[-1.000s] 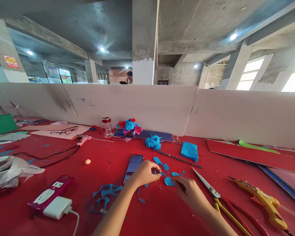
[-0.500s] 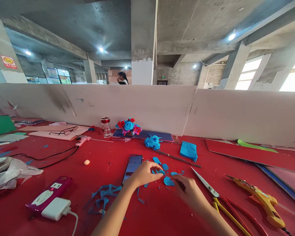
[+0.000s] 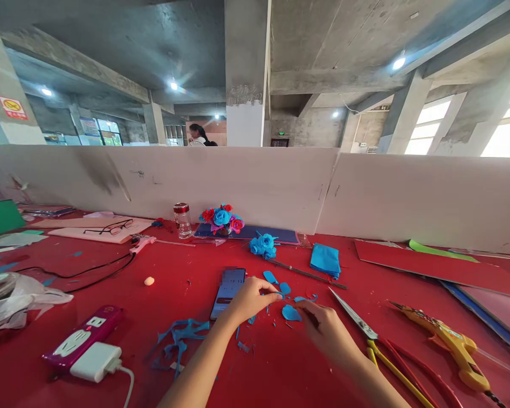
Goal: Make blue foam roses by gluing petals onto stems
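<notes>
Over the right edge of a phone point(image 3: 226, 299), my left hand point(image 3: 255, 297) is closed in a pinch on a small blue piece. My right hand point(image 3: 321, 320) is beside a blue petal point(image 3: 290, 313), with its fingers curled and their tips partly hidden; whether it holds anything is unclear. More blue petals point(image 3: 271, 277) lie just beyond both hands. Blue scraps point(image 3: 182, 335) are left of my left forearm. Scissors with yellow handles point(image 3: 365, 328) lie right of my right hand. Blue flowers point(image 3: 263, 245) rest farther back.
A yellow glue gun point(image 3: 446, 340) lies at right, a purple power strip point(image 3: 83, 337) at left. Along the back are a glass jar point(image 3: 182, 221), a flower arrangement point(image 3: 222, 218) and folded blue material point(image 3: 325, 259). A person point(image 3: 200, 136) is beyond the partition point(image 3: 238, 175).
My left hand's fingers have drawn together over the blue piece. My right hand stays nearly in place. The person beyond the partition has shifted left.
</notes>
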`<state>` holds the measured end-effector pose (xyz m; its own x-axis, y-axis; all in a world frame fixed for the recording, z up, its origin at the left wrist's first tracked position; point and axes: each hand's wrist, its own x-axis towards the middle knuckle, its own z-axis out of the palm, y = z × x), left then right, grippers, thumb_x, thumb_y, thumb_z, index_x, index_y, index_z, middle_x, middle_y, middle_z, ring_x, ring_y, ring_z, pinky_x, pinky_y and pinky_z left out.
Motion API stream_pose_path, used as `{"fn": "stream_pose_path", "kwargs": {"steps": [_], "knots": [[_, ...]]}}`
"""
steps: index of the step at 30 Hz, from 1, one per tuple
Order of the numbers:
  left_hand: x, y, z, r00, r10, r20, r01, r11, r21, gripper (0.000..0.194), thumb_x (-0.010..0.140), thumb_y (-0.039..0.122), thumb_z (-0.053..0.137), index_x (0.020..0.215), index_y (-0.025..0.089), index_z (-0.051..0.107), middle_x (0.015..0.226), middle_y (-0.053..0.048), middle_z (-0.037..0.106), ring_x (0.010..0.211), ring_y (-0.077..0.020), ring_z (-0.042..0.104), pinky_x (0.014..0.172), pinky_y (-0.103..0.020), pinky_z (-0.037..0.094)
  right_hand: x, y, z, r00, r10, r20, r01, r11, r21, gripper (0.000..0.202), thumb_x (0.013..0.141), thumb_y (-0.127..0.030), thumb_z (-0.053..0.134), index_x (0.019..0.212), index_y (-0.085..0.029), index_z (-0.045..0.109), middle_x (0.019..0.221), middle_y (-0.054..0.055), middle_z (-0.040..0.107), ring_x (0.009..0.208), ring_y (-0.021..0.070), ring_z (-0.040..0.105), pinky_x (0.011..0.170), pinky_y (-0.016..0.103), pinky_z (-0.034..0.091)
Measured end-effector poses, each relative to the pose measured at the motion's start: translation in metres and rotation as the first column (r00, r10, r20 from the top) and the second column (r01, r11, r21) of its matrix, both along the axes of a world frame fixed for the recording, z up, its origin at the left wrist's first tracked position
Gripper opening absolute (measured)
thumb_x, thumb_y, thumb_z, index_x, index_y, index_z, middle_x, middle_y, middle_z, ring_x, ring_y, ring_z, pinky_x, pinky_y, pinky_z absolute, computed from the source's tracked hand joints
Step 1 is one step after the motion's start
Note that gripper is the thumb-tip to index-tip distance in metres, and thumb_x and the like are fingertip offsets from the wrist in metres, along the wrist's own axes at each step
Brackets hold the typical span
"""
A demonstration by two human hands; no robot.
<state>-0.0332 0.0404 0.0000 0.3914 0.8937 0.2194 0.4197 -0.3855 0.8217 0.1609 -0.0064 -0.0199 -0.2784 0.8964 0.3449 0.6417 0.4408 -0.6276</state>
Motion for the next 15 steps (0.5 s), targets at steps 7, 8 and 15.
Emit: {"fn": "stream_pose_path", "kwargs": {"steps": [7, 8, 15], "knots": [[0.004, 0.001, 0.003, 0.979, 0.023, 0.205, -0.009, 0.998, -0.066, 0.030, 0.074, 0.041, 0.054, 0.073, 0.015, 0.068, 0.070, -0.003, 0.066, 0.063, -0.0147, 0.055, 0.058, -0.022, 0.038, -0.003, 0.005, -0.008, 0.983, -0.012, -0.185, -0.007, 0.995, -0.101, 0.025, 0.083, -0.035, 0.042, 0.078, -0.017, 0.059, 0.054, -0.003, 0.050, 0.046, 0.0094, 0.040, 0.043, 0.021, 0.029], [0.005, 0.002, 0.003, 0.967, 0.044, 0.250, -0.023, 0.996, -0.086, 0.033, 0.076, 0.044, 0.051, 0.073, 0.015, 0.067, 0.071, -0.004, 0.066, 0.062, -0.0144, 0.054, 0.058, -0.023, 0.039, -0.003, 0.006, -0.008, 0.972, -0.022, -0.234, -0.007, 0.993, -0.120, 0.025, 0.083, -0.037, 0.044, 0.078, -0.017, 0.059, 0.053, -0.003, 0.051, 0.046, 0.0096, 0.042, 0.044, 0.021, 0.031], [0.010, 0.004, -0.002, 0.921, 0.089, 0.379, -0.032, 0.987, -0.155, 0.042, 0.079, 0.050, 0.045, 0.076, 0.014, 0.065, 0.075, -0.005, 0.066, 0.059, -0.0124, 0.051, 0.058, -0.023, 0.039, -0.005, 0.008, 0.003, 0.801, -0.090, -0.591, -0.084, 0.962, -0.261, 0.033, 0.073, -0.049, 0.058, 0.077, -0.017, 0.064, 0.076, 0.007, 0.068, 0.075, 0.0194, 0.063, 0.073, 0.030, 0.048]]}}
